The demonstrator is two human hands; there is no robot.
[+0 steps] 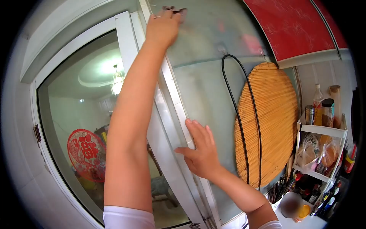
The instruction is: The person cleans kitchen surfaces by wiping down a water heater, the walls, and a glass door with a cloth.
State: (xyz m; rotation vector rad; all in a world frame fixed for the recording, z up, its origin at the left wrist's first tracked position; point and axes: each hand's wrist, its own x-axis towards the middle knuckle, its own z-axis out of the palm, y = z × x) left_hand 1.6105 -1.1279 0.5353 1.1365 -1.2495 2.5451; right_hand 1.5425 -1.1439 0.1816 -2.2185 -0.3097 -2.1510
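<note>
My left hand [163, 28] is raised high against the greenish glass-like wall panel [198, 87], near the white frame strip. Its fingers are bent over a dark brown, crumpled cloth [179, 12], partly hidden behind them and pressed to the panel. Lower down, my right hand [202, 150] lies open at the tiled white edge [173, 89] between the door frame and the panel. Its fingers point up and its thumb is spread to the left; nothing is in it.
Beside the right hand hang a black cord loop [230, 87] and a round straw-coloured mat [270, 122]. A glazed white door [129, 42] stands left. Red cabinets [293, 26] overhang the upper right. A white rack [324, 131] holds bottles, jars and bags.
</note>
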